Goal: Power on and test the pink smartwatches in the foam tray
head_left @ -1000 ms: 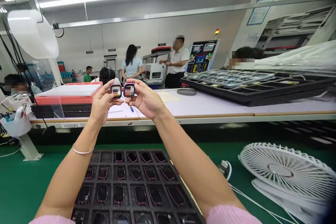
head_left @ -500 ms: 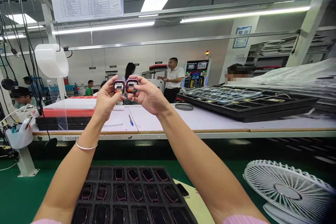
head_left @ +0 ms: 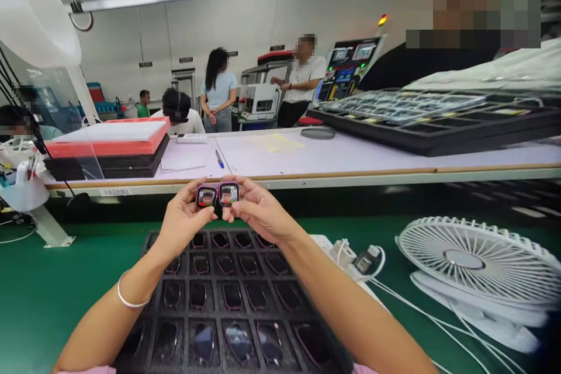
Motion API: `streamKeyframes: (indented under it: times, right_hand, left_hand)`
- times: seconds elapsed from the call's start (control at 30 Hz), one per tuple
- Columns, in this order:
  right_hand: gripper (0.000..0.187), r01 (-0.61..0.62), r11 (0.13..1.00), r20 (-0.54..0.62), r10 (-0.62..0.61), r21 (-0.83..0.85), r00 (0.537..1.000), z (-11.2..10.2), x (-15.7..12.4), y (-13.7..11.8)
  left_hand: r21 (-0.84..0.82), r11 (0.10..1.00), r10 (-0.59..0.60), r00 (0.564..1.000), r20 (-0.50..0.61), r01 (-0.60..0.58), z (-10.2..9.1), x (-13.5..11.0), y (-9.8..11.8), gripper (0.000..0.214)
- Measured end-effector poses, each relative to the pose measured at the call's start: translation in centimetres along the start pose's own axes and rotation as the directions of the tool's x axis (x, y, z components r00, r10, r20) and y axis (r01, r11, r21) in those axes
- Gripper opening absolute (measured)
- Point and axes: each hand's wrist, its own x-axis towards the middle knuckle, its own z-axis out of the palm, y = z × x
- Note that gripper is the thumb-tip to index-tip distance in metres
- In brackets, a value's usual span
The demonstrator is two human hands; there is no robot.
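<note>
My left hand (head_left: 186, 213) is closed on a smartwatch (head_left: 206, 197) with a purple case and no strap. In my right hand (head_left: 258, 208) a second smartwatch (head_left: 229, 193) of the same kind is gripped by the edges. Both are held side by side with their lit screens facing me, each showing a picture. Below my hands lies a black foam tray (head_left: 219, 319), its compartments holding several dark-screened watch cases (head_left: 239, 342) with purple frames. My forearms cover parts of the tray's sides.
A white fan (head_left: 464, 260) stands at the right, with a power strip (head_left: 322, 241) and cables beside the tray. On the shelf ahead are a pen (head_left: 220, 159), a red tray (head_left: 109, 139) and a large black tray (head_left: 429, 140). Several people are beyond, one close at the right.
Both hands have come down with the watches, from above the shelf to in front of its edge. The view has tilted downward, showing more of the foam tray. A person at the right appears closer.
</note>
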Motion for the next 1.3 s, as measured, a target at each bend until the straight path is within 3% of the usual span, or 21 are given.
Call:
streamKeyframes:
  times: [0.17,0.33,0.53,0.77,0.97,1.3]
  right_hand:
    - [0.046,-0.119,0.987,-0.061,0.127,0.110,0.990,0.0,-3.1,4.9]
    - [0.039,-0.164,0.975,-0.096,0.180,0.151,0.979,0.2,-4.2,6.8]
    - [0.033,-0.192,0.968,-0.123,0.212,0.159,0.969,0.0,-4.7,7.7]
    - [0.036,-0.190,0.973,-0.124,0.206,0.129,0.971,-0.4,-5.1,8.0]
    - [0.027,-0.218,0.972,-0.154,0.230,0.089,0.961,-0.5,-5.3,8.4]
    - [0.036,-0.197,0.978,-0.133,0.204,0.067,0.970,-0.2,-5.8,7.7]
  left_hand:
    - [-0.022,0.981,-0.194,0.981,-0.015,0.194,-1.2,-3.4,-3.8,0.060]
    - [-0.026,0.967,-0.254,0.963,-0.091,0.253,-1.6,-4.6,-5.6,0.055]
    - [0.019,0.959,-0.279,0.953,-0.119,0.283,-1.4,-5.0,-5.9,0.043]
    - [-0.012,0.950,-0.311,0.948,-0.061,0.311,-1.6,-5.5,-6.4,0.047]
    - [0.035,0.934,-0.353,0.933,-0.069,0.356,-1.8,-5.6,-6.6,0.037]
    - [-0.008,0.943,-0.333,0.943,0.005,0.333,-2.1,-6.2,-6.1,0.038]
